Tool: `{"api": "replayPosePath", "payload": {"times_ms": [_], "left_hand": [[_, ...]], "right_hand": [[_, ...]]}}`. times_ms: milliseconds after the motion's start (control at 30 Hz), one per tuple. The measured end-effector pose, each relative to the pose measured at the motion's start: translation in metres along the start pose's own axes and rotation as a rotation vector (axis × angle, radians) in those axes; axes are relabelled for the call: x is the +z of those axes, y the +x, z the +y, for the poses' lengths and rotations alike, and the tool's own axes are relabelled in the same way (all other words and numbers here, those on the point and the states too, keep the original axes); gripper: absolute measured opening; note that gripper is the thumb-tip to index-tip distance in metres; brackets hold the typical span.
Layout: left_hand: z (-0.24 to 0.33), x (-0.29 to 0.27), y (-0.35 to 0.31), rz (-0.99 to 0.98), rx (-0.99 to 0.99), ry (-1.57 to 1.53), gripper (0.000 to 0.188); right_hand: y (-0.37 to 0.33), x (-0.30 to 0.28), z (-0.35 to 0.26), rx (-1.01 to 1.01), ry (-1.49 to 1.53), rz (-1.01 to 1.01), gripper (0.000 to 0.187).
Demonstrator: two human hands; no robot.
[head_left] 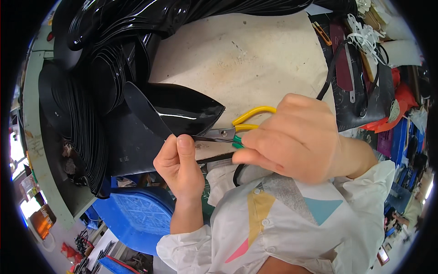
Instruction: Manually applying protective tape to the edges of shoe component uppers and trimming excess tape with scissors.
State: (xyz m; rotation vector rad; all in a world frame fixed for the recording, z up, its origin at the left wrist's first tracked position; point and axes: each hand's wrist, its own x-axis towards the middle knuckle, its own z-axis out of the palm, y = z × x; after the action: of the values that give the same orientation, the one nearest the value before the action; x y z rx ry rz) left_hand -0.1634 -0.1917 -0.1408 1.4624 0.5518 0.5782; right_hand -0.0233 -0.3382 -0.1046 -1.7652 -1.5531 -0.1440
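Observation:
My left hand (182,166) is closed, thumb against fingers, on the edge of a curved black leather piece (148,109). Beside it lies a glossy black pointed piece (185,107), probably patent leather. My right hand (292,141) is closed around a thin tool with a green part (237,141), which points toward my left fingertips. Most of that tool is hidden by my fingers, so its exact kind does not show. Yellow-handled scissors (248,119) lie on the pale board just beyond my right hand, with their blades partly covered by the black pieces.
Stacks of black pieces (80,123) fill the left side, and more glossy ones (132,18) lie at the back. The pale board (246,50) covers the middle. At right are a black cord (331,75), an orange cutter (322,34) and white straps (362,32). A blue basin (137,219) stands below.

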Motion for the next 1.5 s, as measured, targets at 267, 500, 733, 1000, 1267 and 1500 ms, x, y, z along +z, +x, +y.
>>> {"api": "replayPosePath", "payload": {"times_ms": [267, 500, 733, 1000, 1267, 1500], "left_hand": [[-0.006, -0.02, -0.012, -0.038, -0.089, -0.189, 0.025], [-0.008, -0.029, -0.015, -0.104, -0.101, -0.376, 0.022], [-0.004, -0.025, -0.012, -0.131, -0.12, -0.562, 0.021], [0.021, -0.01, -0.002, 0.077, -0.111, -0.323, 0.046], [0.033, -0.037, -0.002, -0.07, -0.287, -0.015, 0.047], [0.06, -0.08, 0.006, 0.102, -0.11, 0.017, 0.043]], "right_hand": [[0.013, 0.003, 0.006, 0.45, 0.476, -0.074, 0.017], [0.018, 0.012, 0.016, 0.783, 0.852, -0.196, 0.02], [0.021, 0.03, 0.027, 0.897, 1.059, -0.354, 0.029], [0.034, 0.04, -0.005, 0.506, 0.887, -0.187, 0.027], [0.02, 0.027, -0.002, 0.374, 0.687, -0.139, 0.023], [-0.031, -0.124, 0.082, 0.463, 0.641, -0.503, 0.019]]}}
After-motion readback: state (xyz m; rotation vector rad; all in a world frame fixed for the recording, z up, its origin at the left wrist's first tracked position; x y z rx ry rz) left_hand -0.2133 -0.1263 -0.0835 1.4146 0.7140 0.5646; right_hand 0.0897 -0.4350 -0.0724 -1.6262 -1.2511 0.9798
